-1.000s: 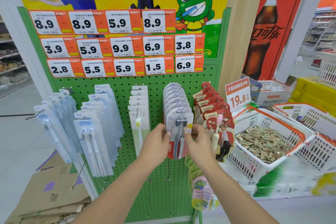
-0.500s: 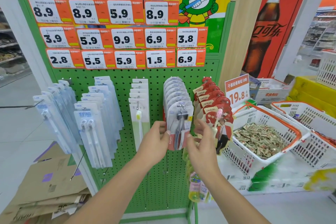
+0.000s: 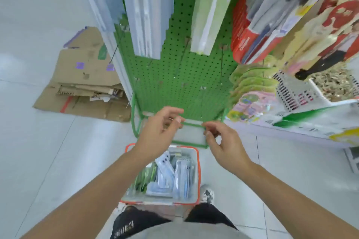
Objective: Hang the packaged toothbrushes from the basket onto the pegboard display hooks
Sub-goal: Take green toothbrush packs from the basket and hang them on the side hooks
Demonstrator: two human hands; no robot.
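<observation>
— How full is the pegboard (image 3: 180, 75)?

— Its upper hooks carry rows of packs, while several lower hooks (image 3: 221, 64) stand bare.

— And the basket (image 3: 198, 170)?

— On the floor between the feet, with many packaged toothbrushes (image 3: 169, 178) inside, so I judge plenty is left.

— The hands?

— Left hand (image 3: 157, 132) and right hand (image 3: 223, 141) hover above the basket, each grip loosely curled, holding nothing.

Open basket (image 3: 198, 172) top below — hanging packs (image 3: 147, 15) crowding the pegboard (image 3: 186, 75) above
</observation>
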